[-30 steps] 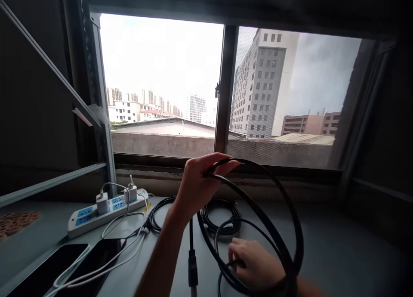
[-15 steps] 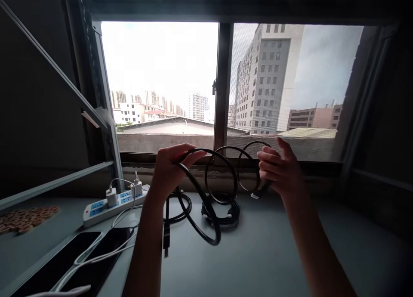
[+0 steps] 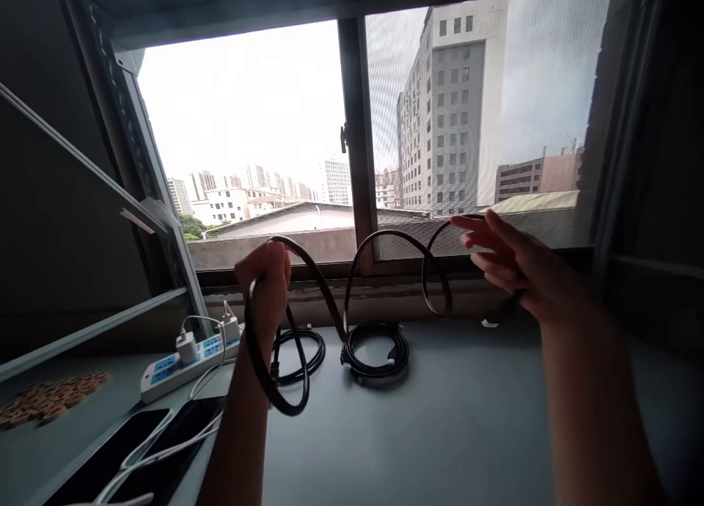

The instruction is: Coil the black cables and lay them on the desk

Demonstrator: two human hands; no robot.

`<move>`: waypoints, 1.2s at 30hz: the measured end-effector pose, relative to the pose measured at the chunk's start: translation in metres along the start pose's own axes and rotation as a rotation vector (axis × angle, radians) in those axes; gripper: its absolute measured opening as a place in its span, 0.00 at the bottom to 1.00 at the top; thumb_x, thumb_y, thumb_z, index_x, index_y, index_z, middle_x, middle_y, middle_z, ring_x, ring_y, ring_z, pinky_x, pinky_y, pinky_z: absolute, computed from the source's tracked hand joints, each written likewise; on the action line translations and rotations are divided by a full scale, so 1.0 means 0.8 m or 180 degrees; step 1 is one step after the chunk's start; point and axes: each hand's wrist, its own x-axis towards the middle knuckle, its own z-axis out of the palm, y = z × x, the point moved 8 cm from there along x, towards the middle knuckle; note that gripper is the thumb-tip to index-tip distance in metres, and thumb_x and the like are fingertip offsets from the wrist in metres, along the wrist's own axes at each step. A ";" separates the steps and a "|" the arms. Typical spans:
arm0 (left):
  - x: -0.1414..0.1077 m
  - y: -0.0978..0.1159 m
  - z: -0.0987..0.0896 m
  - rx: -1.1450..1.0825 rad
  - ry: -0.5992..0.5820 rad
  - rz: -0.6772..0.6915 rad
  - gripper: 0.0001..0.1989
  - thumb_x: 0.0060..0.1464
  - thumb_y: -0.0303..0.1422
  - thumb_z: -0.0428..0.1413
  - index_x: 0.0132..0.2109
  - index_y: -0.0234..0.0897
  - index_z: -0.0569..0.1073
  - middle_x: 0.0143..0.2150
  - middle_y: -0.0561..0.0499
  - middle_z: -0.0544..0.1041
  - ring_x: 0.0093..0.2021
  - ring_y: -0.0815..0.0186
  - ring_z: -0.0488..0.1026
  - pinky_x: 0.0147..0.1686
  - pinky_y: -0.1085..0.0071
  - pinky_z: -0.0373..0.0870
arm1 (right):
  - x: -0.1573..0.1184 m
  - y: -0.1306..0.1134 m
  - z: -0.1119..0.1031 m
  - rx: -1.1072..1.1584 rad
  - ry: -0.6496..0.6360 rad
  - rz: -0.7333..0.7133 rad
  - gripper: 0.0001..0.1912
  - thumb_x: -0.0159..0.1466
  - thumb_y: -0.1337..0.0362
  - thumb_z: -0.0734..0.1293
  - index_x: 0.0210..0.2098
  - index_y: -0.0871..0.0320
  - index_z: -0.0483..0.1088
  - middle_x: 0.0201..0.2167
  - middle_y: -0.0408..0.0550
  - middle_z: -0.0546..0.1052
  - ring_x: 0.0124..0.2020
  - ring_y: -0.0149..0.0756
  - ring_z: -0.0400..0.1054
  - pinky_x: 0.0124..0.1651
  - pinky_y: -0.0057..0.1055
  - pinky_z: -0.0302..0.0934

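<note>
A black cable point(image 3: 388, 234) hangs in loose loops in the air between my two hands. My left hand point(image 3: 268, 271) is closed around it, and one loop droops in front of the left wrist. My right hand point(image 3: 506, 264) pinches the cable between thumb and index finger, its other fingers loosely bent. A pale connector tip point(image 3: 489, 323) shows below the right hand; the part leading to it is dark and blurred. Under the loops, a coiled black cable point(image 3: 405, 356) lies on the table, and a second coil point(image 3: 316, 359) rests behind my left forearm, partly hidden.
To the left stands a white power strip point(image 3: 147, 383) with white chargers point(image 3: 188, 348) plugged in. White charging cords point(image 3: 165, 456) run over dark phone-like devices point(image 3: 129, 433). Small brown pieces point(image 3: 55, 397) are piled at far left. A metal frame point(image 3: 159, 161) and window point(image 3: 352, 125) stand behind the table point(image 3: 429, 433).
My hands have moved apart, left hand leftward and right hand rightward, and the loops between them have spread wider. My left fist has turned around the cable. The view has tilted slightly.
</note>
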 end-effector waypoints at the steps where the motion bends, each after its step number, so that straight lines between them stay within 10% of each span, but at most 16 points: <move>1: -0.002 0.004 0.005 0.0035 -0.0073 0.0064 0.21 0.58 0.41 0.49 0.22 0.35 0.70 0.15 0.58 0.53 0.16 0.76 0.49 0.16 0.74 0.44 | -0.003 -0.001 -0.001 -0.0045 -0.0055 0.0088 0.24 0.55 0.42 0.63 0.41 0.52 0.74 0.31 0.46 0.72 0.14 0.18 0.47 0.09 0.18 0.32; 9: -0.015 0.047 0.036 0.0243 -0.0447 0.0417 0.19 0.57 0.38 0.51 0.21 0.34 0.68 0.14 0.59 0.54 0.16 0.78 0.49 0.16 0.75 0.45 | -0.035 0.004 0.084 -0.1000 -0.1100 0.0454 0.32 0.54 0.36 0.58 0.27 0.59 0.74 0.19 0.46 0.70 0.13 0.21 0.49 0.11 0.21 0.34; 13: -0.022 0.077 0.045 0.0623 -0.0706 0.0944 0.18 0.53 0.38 0.56 0.19 0.33 0.66 0.15 0.60 0.50 0.17 0.78 0.46 0.17 0.77 0.46 | -0.042 -0.004 0.118 -0.0993 -0.1446 0.0061 0.33 0.55 0.36 0.57 0.12 0.59 0.59 0.10 0.41 0.58 0.13 0.21 0.48 0.15 0.22 0.42; 19: -0.030 0.073 0.059 0.1600 -0.1130 0.0708 0.25 0.50 0.48 0.55 0.18 0.34 0.60 0.15 0.60 0.50 0.19 0.75 0.44 0.19 0.76 0.46 | -0.042 -0.012 0.116 -0.0892 -0.1214 -0.0136 0.24 0.51 0.42 0.67 0.21 0.58 0.64 0.14 0.35 0.49 0.16 0.21 0.41 0.16 0.23 0.36; 24: -0.037 0.041 0.071 0.1330 -0.1470 -0.0105 0.27 0.51 0.49 0.52 0.18 0.36 0.52 0.16 0.59 0.47 0.22 0.73 0.44 0.19 0.76 0.45 | -0.052 -0.020 0.119 -0.1365 -0.1120 -0.0488 0.20 0.49 0.52 0.73 0.38 0.56 0.73 0.21 0.39 0.67 0.20 0.25 0.57 0.21 0.22 0.52; 36: -0.038 0.050 0.060 0.1694 -0.0557 0.0068 0.28 0.52 0.50 0.50 0.17 0.35 0.52 0.14 0.58 0.50 0.19 0.73 0.43 0.21 0.74 0.45 | -0.038 -0.021 0.121 -0.1333 -0.0626 -0.1104 0.21 0.45 0.51 0.74 0.33 0.57 0.72 0.29 0.44 0.70 0.31 0.31 0.66 0.29 0.24 0.62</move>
